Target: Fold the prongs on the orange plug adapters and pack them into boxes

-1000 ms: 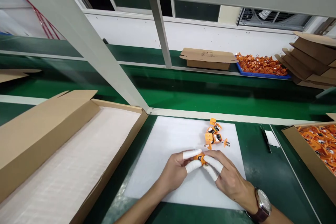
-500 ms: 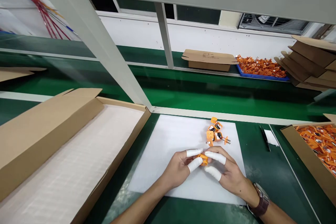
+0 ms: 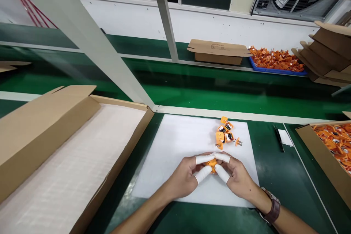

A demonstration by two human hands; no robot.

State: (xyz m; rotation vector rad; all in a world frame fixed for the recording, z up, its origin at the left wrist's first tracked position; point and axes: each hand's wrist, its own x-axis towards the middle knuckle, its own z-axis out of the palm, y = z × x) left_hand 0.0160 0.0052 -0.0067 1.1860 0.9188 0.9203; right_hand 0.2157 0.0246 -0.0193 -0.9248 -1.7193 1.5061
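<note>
Between my two hands, just above the white foam sheet (image 3: 153,168), is a small orange plastic plug housing (image 3: 211,164). My left hand (image 3: 184,176) pinches it from the left with thumb and forefinger. From the other side, my right hand (image 3: 238,175) grips it with white-covered thumb and fingertips. The coverings and fingers hide much of the part. Just beyond my fingers lies a small cluster of opened orange plug housings (image 3: 220,137), with dark inner parts, wires and metal prongs showing.
A carton (image 3: 115,175) lined with white sheet stands open at left. At right, another carton (image 3: 315,146) holds many orange pieces; a black pen (image 3: 279,139) lies beside white paper (image 3: 285,138). A blue tray (image 3: 276,70) of orange parts sits on the back shelf near stacked cardboard (image 3: 329,55).
My right thumb and fingers have closed in on the orange housing; before, the thumb stood apart from it. The camera view has shifted slightly.
</note>
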